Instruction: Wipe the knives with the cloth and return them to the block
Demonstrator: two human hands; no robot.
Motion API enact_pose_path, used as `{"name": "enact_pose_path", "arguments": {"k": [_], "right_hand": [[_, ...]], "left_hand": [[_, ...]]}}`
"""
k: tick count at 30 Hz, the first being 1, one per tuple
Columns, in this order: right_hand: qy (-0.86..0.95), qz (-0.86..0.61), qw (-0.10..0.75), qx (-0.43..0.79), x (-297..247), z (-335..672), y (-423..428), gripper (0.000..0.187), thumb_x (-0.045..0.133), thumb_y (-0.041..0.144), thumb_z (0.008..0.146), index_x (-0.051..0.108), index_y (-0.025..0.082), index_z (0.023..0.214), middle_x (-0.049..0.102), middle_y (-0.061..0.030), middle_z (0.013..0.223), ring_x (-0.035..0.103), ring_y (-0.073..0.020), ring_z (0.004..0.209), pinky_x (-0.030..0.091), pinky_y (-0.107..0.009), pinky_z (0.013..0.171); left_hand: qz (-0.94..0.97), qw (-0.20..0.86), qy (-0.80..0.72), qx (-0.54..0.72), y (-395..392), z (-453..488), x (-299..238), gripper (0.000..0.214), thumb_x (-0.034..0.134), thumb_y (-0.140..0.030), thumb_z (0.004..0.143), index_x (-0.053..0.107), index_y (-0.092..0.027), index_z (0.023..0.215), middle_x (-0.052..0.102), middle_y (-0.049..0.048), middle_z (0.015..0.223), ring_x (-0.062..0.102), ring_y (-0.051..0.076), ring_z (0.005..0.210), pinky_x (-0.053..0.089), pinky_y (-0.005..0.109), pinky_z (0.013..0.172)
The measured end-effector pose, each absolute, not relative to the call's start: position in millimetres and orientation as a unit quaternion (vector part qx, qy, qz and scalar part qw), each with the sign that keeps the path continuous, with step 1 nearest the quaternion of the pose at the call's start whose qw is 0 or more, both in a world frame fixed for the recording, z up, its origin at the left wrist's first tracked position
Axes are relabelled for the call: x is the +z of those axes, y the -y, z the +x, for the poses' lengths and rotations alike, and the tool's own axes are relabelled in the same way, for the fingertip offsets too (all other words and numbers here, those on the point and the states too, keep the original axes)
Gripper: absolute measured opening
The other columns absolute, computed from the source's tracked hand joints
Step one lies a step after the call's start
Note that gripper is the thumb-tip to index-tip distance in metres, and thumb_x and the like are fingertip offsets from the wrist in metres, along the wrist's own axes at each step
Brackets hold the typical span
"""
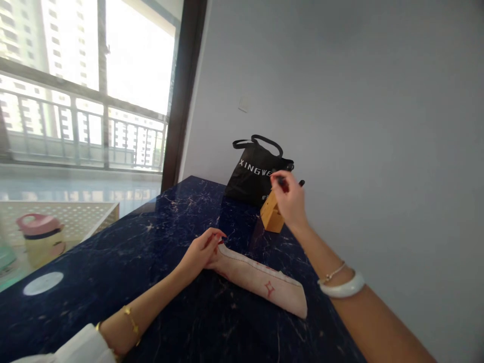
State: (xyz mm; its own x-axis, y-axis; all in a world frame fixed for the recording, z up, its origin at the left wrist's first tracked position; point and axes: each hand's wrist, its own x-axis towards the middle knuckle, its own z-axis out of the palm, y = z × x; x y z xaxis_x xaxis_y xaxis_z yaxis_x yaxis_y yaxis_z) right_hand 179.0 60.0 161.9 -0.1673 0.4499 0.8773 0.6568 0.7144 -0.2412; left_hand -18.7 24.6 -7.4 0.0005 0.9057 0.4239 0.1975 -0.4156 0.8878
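My left hand [202, 252] rests on the dark marble table [151, 252], its fingers curled and pinching one end of a pale cloth pouch [264, 282] with red stitching and a red star mark. My right hand [291, 201] is raised above a small wooden block [271, 216]. Its fingers are closed on a thin dark pen-like object [298, 183], whose tip sticks out to the right.
A black tote bag [257, 171] with white lettering stands against the grey wall behind the block. A white round disc [43, 283] lies at the table's left. Left of the table, a pink-lidded container [40, 239] sits near the window.
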Motion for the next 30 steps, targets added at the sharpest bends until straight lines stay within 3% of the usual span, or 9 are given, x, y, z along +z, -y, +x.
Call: {"name": "enact_pose_path", "arguments": {"k": [2, 5, 7, 10, 15, 20, 23, 30], "right_hand": [[0.787, -0.353, 0.505, -0.003, 114, 153, -45, 0.019, 0.041, 0.028, 0.088, 0.056, 0.019, 0.096, 0.061, -0.0024, 0.089, 0.057, -0.0141, 0.077, 0.043, -0.024, 0.071], [0.819, -0.336, 0.460, 0.073, 51, 121, -31, 0.018, 0.042, 0.021, 0.087, 0.057, 0.022, 0.096, 0.062, -0.0014, 0.090, 0.055, -0.0157, 0.083, 0.042, -0.027, 0.076], [0.839, -0.322, 0.430, 0.083, 26, 105, -26, 0.018, 0.044, 0.018, 0.085, 0.058, 0.022, 0.097, 0.061, -0.0018, 0.088, 0.053, -0.0168, 0.084, 0.042, -0.028, 0.077], [0.853, -0.308, 0.412, 0.087, 12, 95, -23, 0.022, 0.044, 0.015, 0.084, 0.056, 0.021, 0.102, 0.059, -0.0028, 0.096, 0.051, -0.0166, 0.091, 0.041, -0.028, 0.084], [0.847, -0.340, 0.405, 0.063, 12, 103, -18, 0.040, 0.046, 0.011, 0.079, 0.042, 0.017, 0.118, 0.055, -0.0058, 0.104, 0.048, -0.0179, 0.093, 0.040, -0.030, 0.085], [0.897, -0.353, 0.265, -0.020, 2, 112, -10, 0.023, 0.053, 0.022, 0.080, 0.051, 0.019, 0.103, 0.057, -0.0048, 0.102, 0.047, -0.0216, 0.094, 0.039, -0.034, 0.078], [0.915, -0.343, 0.196, -0.086, -1, 118, -10, 0.017, 0.047, 0.022, 0.085, 0.053, 0.021, 0.102, 0.059, -0.0039, 0.100, 0.048, -0.0223, 0.092, 0.037, -0.035, 0.074], [0.842, -0.488, 0.153, -0.173, -6, 164, -50, 0.025, 0.038, 0.012, 0.086, 0.056, 0.020, 0.100, 0.060, -0.0083, 0.092, 0.049, -0.0255, 0.089, 0.034, -0.038, 0.071]], "left_hand": [[0.592, 0.396, -0.413, 0.568, -28, -21, -7, 0.038, 0.042, -0.045, 0.083, 0.064, -0.014, 0.087, 0.060, 0.0045, 0.074, 0.052, 0.014, 0.064, 0.038, 0.022, 0.058], [0.520, 0.510, -0.384, 0.568, -32, -24, -9, 0.051, 0.041, -0.056, 0.080, 0.064, -0.010, 0.081, 0.056, 0.0038, 0.065, 0.040, 0.008, 0.046, 0.023, 0.018, 0.041], [0.461, 0.564, -0.360, 0.583, -34, -26, -12, 0.049, 0.045, -0.057, 0.078, 0.061, -0.010, 0.075, 0.052, 0.0012, 0.059, 0.037, 0.006, 0.043, 0.021, 0.017, 0.040], [0.397, 0.605, -0.333, 0.605, -37, -31, -14, 0.038, 0.056, -0.048, 0.075, 0.058, -0.010, 0.074, 0.053, -0.0002, 0.059, 0.046, 0.007, 0.049, 0.031, 0.017, 0.046], [0.364, 0.578, -0.374, 0.627, -42, -44, -10, 0.030, 0.053, -0.040, 0.079, 0.057, -0.010, 0.082, 0.063, 0.0047, 0.075, 0.057, 0.010, 0.063, 0.040, 0.018, 0.054], [0.349, 0.543, -0.425, 0.635, -44, -47, -12, 0.021, 0.039, -0.031, 0.087, 0.046, -0.013, 0.079, 0.065, 0.0057, 0.077, 0.063, 0.013, 0.064, 0.047, 0.025, 0.062], [0.362, 0.520, -0.448, 0.632, -46, -41, -13, 0.018, 0.033, -0.028, 0.090, 0.042, -0.015, 0.082, 0.065, 0.0041, 0.071, 0.064, 0.015, 0.060, 0.049, 0.028, 0.062], [0.454, 0.476, -0.487, 0.575, -54, -9, -6, 0.016, 0.034, -0.022, 0.089, 0.044, -0.014, 0.099, 0.050, -0.0064, 0.046, 0.055, 0.011, 0.040, 0.043, 0.021, 0.045]]}}
